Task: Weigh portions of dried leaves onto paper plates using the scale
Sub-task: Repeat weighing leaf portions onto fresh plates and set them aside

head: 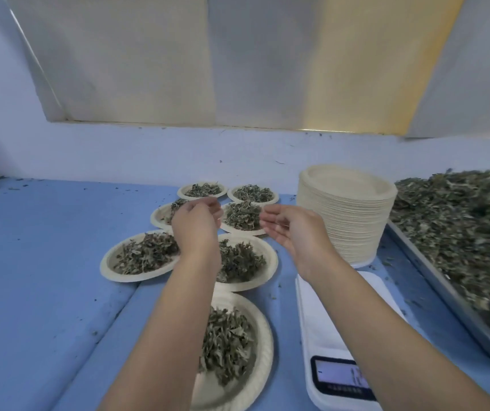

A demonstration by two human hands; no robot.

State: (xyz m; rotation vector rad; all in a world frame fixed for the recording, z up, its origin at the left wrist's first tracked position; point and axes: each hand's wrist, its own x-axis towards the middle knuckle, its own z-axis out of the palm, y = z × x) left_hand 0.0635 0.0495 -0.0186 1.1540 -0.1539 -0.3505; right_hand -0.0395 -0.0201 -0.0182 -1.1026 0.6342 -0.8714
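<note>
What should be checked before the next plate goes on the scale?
1. Platform free: ok, no plate on the scale.
2. Zero reading: cannot tell, the display is lit but blurred.
3. Blanks in stock: ok, tall stack of empty plates beside the scale.
4. Supply left: ok, tray heaped with dried leaves.
5. Hands free: right hand ok, open; left hand cannot tell, fingers blurred.

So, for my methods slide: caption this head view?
Left hand and right hand above seven leaf-filled paper plates; bare scale, plate stack, tray of dried leaves at right.
</note>
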